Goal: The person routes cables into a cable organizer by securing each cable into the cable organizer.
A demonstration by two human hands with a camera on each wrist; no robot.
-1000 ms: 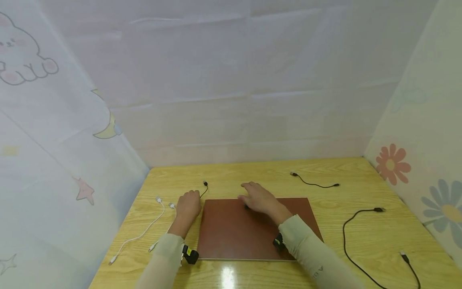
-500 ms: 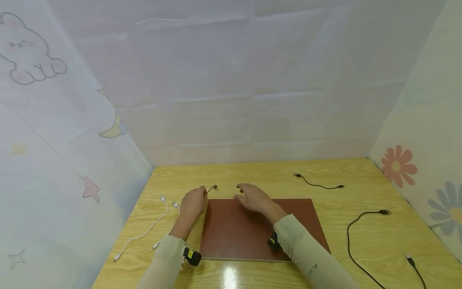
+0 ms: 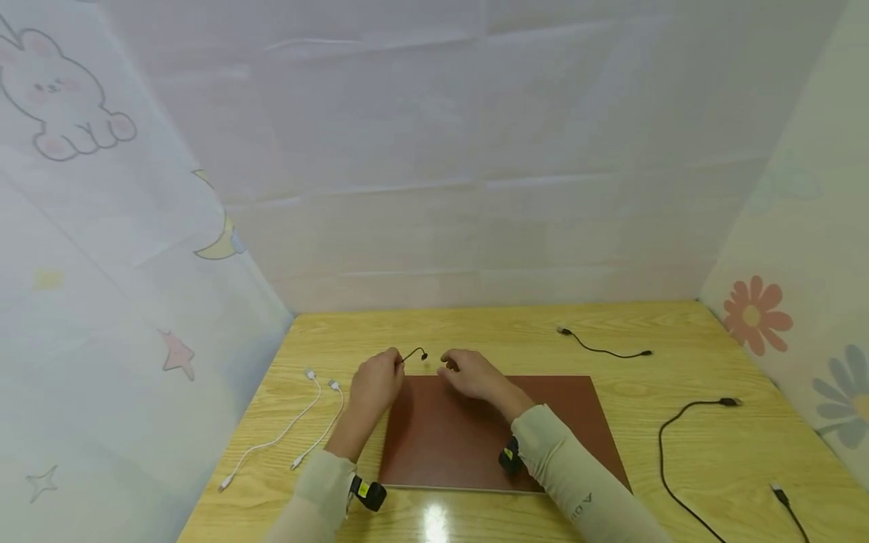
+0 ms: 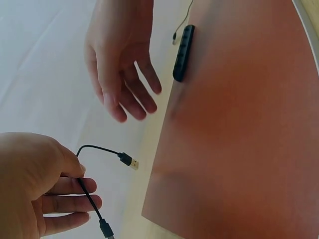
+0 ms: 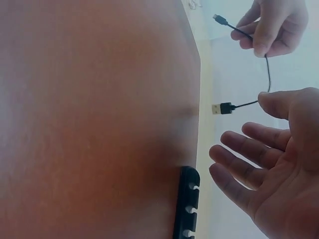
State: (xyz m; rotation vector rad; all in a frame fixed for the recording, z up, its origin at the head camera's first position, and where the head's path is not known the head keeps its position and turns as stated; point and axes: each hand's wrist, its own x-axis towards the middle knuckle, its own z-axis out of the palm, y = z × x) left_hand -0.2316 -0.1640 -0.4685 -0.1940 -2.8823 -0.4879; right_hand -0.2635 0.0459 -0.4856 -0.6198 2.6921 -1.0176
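My left hand [image 3: 376, 385] pinches a short black cable between thumb and fingers above the mat's back left corner. In the left wrist view the cable's USB plug [image 4: 127, 160] dangles on one side and its small plug [image 4: 105, 229] on the other. My right hand [image 5: 281, 164] hovers near the USB plug [image 5: 223, 108], fingers spread and holding nothing; whether its thumb touches the cable I cannot tell. A black slotted holder [image 5: 187, 204] lies at the brown mat's [image 3: 448, 445] back edge, hidden by my right hand in the head view.
Two white cables [image 3: 279, 437] [image 3: 326, 431] lie left of the mat on the wooden table [image 3: 489, 320]. To the right are a short black cable [image 3: 603, 351], a longer one [image 3: 661, 452] and another [image 3: 790, 509] near the front. Patterned cloth stands around the table.
My left hand has lifted the short black cable from the table and moved right with it, towards my right hand. The right hand has drawn slightly back from over the holder.
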